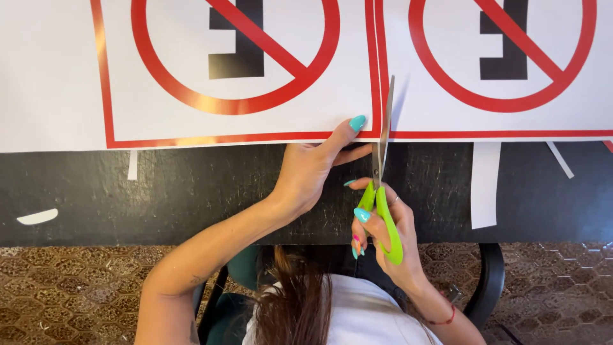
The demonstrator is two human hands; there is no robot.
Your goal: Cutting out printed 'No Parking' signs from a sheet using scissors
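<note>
My scissors (383, 185) have bright green handles and long steel blades. They point up and away from me, blades slightly parted, biting into the lower edge of the printed sheet (357, 96) along the narrow white gap between two red-bordered signs. The sheet is white and glossy, lying flat on the dark worktop (191, 191); each sign on it shows a black shape inside a red circle with a diagonal bar.

You see two prohibition signs (236, 64) (504, 57) on one white sheet (45, 76), one pair of green-handled scissors (383, 191), two hands (306, 172) (389, 236), and five paper offcuts (485, 185) (559, 160) (132, 165) (37, 217) (608, 145).
</note>
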